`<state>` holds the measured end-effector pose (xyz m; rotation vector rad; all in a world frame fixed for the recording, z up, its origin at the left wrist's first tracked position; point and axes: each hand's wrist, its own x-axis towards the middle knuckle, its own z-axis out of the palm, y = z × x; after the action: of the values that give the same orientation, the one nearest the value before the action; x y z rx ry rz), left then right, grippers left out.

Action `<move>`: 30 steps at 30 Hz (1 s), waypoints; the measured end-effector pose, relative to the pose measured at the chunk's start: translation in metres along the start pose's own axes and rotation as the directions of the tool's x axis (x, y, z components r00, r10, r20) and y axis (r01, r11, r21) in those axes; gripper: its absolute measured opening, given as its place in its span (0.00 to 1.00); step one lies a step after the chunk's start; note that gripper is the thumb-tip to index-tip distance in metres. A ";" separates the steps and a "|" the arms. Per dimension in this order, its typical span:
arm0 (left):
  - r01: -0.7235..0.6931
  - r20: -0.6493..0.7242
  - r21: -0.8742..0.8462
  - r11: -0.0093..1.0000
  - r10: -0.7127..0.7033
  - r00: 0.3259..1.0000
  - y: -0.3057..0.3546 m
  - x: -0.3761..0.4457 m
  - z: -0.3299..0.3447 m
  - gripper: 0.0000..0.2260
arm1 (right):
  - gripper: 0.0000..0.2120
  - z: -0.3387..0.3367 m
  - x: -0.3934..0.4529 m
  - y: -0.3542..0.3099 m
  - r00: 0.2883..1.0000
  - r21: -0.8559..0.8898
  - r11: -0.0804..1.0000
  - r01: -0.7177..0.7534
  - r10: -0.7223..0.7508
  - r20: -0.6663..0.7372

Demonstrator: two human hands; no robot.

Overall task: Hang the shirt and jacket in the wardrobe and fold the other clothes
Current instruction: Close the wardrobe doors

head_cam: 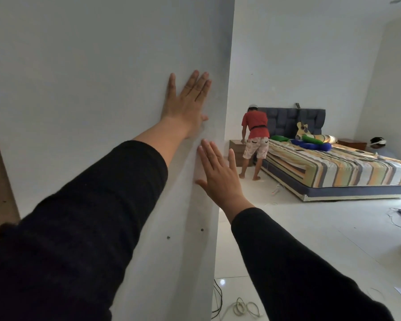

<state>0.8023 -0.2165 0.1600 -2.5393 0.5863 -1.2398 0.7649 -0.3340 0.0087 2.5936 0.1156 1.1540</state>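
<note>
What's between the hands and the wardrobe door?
Nothing visible. The left hand lies flat on the white door, and the right hand is open at the door's edge. No shirt or jacket is in view.

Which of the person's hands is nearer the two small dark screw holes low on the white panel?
Right. The right hand lies just above the screw holes; the left hand presses flat higher up.

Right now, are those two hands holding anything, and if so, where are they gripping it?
Nothing is held. The left hand lies flat with straight fingers against the white panel; the right hand is open, flat at the panel's edge.
</note>
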 end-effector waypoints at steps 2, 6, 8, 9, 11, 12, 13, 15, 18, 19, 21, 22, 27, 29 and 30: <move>0.022 0.007 -0.038 0.999 -0.022 1.000 0.000 -0.006 -0.006 0.32 | 0.44 -0.007 0.002 -0.001 1.000 0.013 1.000 0.013 -0.013 -0.013; 0.102 0.054 -0.077 0.992 -0.098 0.994 -0.006 -0.022 -0.021 0.30 | 0.43 -0.016 0.006 -0.007 0.994 0.045 0.993 0.108 -0.108 -0.018; 0.159 0.082 -0.044 0.986 -0.155 0.985 -0.009 -0.031 -0.031 0.30 | 0.43 -0.023 0.008 -0.011 0.986 0.081 0.983 0.164 -0.162 -0.033; 0.189 0.093 -0.015 0.982 -0.187 0.978 -0.011 -0.036 -0.036 0.30 | 0.42 -0.026 0.009 -0.013 0.980 0.110 0.974 0.199 -0.196 -0.038; 0.259 0.106 0.049 0.965 -0.263 0.959 -0.013 -0.049 -0.048 0.29 | 0.41 -0.033 0.010 -0.018 0.963 0.173 0.947 0.269 -0.265 -0.048; 0.298 0.111 0.082 0.951 -0.306 0.946 -0.014 -0.057 -0.055 0.29 | 0.40 -0.037 0.010 -0.020 0.954 0.195 0.934 0.300 -0.293 -0.060; 0.336 0.116 0.118 0.934 -0.350 0.930 -0.014 -0.065 -0.063 0.29 | 0.40 -0.042 0.008 -0.023 0.943 0.212 0.919 0.332 -0.322 -0.082; 0.404 0.123 0.189 0.895 -0.430 0.895 -0.012 -0.083 -0.079 0.29 | 0.39 -0.051 0.002 -0.026 0.915 0.244 0.882 0.403 -0.384 -0.124; 0.491 0.125 0.280 0.825 -0.538 0.833 -0.007 -0.115 -0.108 0.29 | 0.38 -0.067 -0.010 -0.033 0.872 0.315 0.813 0.489 -0.456 -0.175; 0.509 0.125 0.319 0.800 -0.568 0.814 -0.005 -0.127 -0.119 0.29 | 0.38 -0.074 -0.015 -0.037 0.860 0.340 0.790 0.511 -0.471 -0.197; 0.537 0.120 0.405 0.740 -0.625 0.771 0.000 -0.152 -0.144 0.29 | 0.38 -0.092 -0.029 -0.048 0.826 0.383 0.732 0.563 -0.507 -0.245; 0.549 0.111 0.445 0.708 -0.652 0.750 0.003 -0.165 -0.158 0.29 | 0.38 -0.101 -0.038 -0.054 0.807 0.399 0.701 0.591 -0.524 -0.273; 0.567 0.046 0.625 0.537 -0.750 0.659 0.018 -0.225 -0.238 0.29 | 0.38 -0.165 -0.088 -0.082 0.716 0.482 0.532 0.696 -0.566 -0.409; 0.569 0.030 0.670 0.476 -0.784 0.620 0.029 -0.249 -0.273 0.29 | 0.37 -0.197 -0.108 -0.091 0.682 0.515 0.453 0.728 -0.554 -0.477; 0.573 0.022 0.688 0.446 -0.802 0.597 0.036 -0.262 -0.291 0.29 | 0.37 -0.214 -0.119 -0.095 0.661 0.522 0.413 0.747 -0.551 -0.510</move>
<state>0.4170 -0.1427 0.1401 -2.2930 -0.9643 -0.8709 0.5309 -0.2158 0.0305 2.4147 1.8218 1.2367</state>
